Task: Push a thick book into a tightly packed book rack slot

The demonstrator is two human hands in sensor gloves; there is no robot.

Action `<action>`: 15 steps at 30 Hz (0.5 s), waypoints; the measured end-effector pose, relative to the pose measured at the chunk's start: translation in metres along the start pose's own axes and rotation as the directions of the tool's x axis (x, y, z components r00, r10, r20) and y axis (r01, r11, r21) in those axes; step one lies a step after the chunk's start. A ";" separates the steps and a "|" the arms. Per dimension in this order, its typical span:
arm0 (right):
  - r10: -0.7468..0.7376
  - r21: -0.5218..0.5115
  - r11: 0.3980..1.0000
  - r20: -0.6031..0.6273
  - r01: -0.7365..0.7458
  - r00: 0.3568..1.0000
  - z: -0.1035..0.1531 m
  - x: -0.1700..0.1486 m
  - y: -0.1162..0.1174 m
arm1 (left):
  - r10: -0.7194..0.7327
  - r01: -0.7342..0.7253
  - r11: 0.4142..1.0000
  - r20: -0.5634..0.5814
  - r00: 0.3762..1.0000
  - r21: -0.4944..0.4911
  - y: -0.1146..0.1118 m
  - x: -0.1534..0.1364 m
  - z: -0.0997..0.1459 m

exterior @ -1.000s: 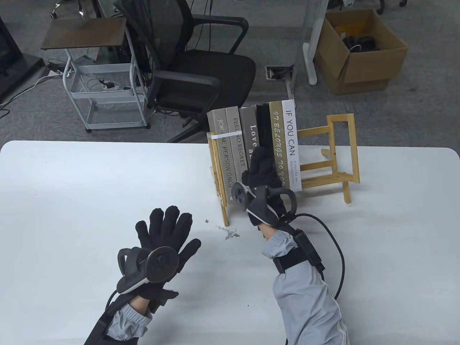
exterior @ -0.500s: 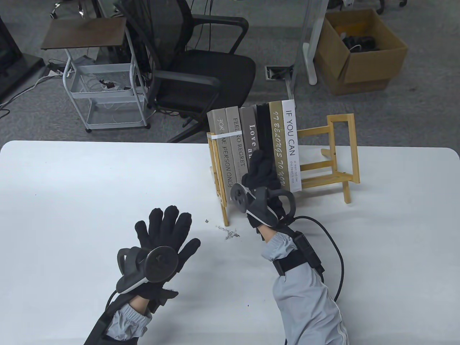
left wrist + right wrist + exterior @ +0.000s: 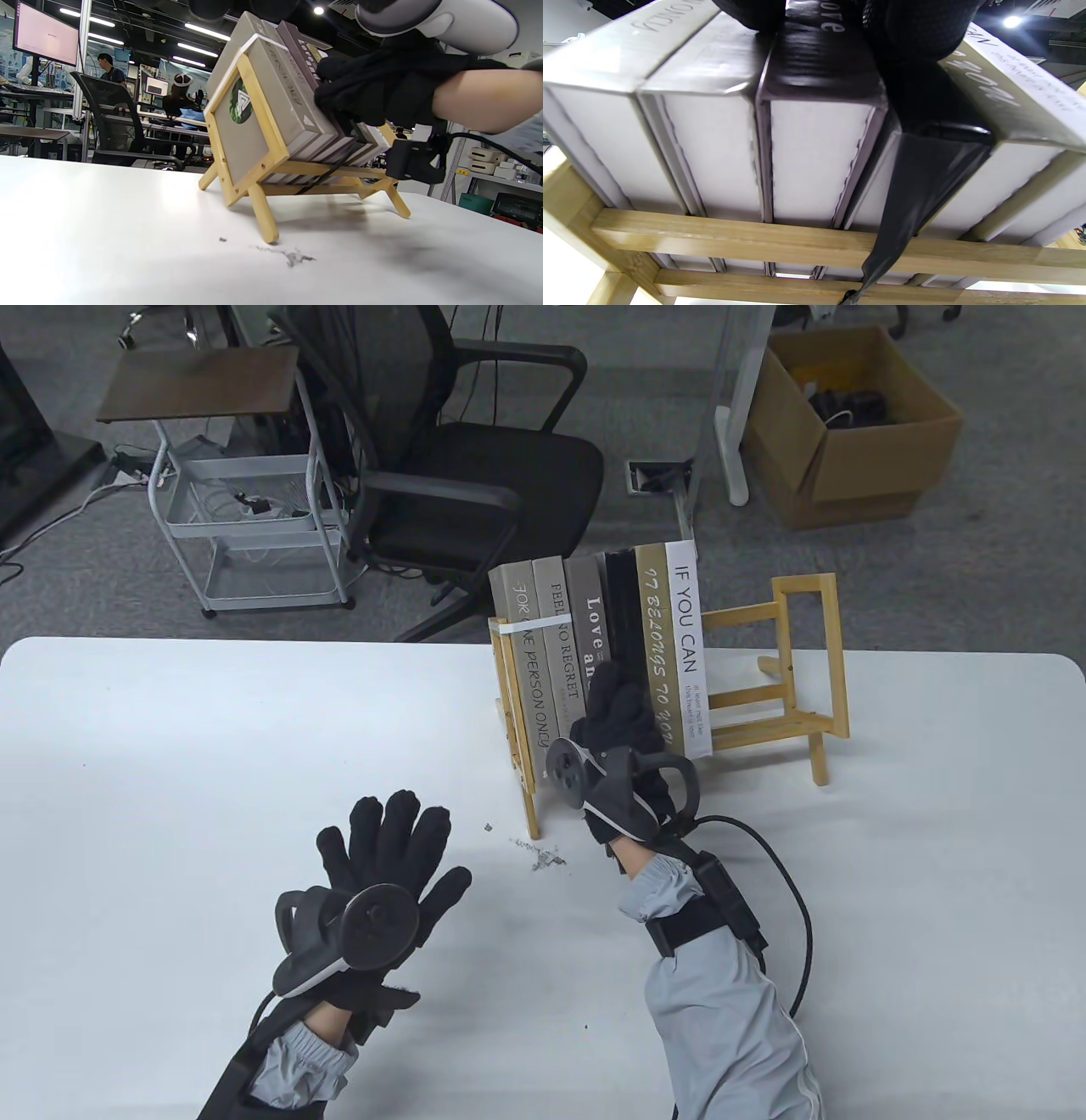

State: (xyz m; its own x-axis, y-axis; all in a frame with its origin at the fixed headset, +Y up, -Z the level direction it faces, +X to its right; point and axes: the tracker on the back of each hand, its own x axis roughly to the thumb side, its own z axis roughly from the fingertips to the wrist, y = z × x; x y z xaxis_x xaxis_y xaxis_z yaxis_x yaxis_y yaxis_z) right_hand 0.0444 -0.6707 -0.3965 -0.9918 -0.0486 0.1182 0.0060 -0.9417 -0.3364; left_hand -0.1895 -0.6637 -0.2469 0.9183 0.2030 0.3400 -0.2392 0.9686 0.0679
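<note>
A wooden book rack [image 3: 789,678] stands at the desk's [image 3: 170,746] far edge, six books packed at its left end, its right end bare. The black book [image 3: 621,594] sits fourth from the left, between neighbours. The right hand [image 3: 624,729] presses its spine, fingers together. The left hand [image 3: 386,857] hovers, fingers spread wide, over the near desk.

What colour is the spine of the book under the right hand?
Black, a glossy black book between the grey and tan spines; clearest in the table view.

White table [image 3: 170,780], wooden rack [image 3: 789,712] atop.
</note>
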 end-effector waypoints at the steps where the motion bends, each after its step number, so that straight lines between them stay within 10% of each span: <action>1: 0.002 0.000 1.000 0.000 -0.002 1.000 0.000 0.000 0.000 | -0.001 0.001 1.000 0.000 1.000 0.000 0.000 0.000 0.000; 15: -0.033 0.039 0.999 -0.016 0.034 0.999 0.002 -0.004 0.000 | 0.004 -0.004 1.000 0.001 1.000 -0.004 -0.001 0.000 -0.001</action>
State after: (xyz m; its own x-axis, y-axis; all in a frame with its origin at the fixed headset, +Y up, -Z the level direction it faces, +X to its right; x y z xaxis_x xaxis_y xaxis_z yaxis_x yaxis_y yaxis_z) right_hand 0.0483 -0.6711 -0.3952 -0.9934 -0.0118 0.1143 -0.0226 -0.9551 -0.2955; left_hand -0.1893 -0.6641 -0.2478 0.9168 0.2069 0.3416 -0.2417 0.9684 0.0623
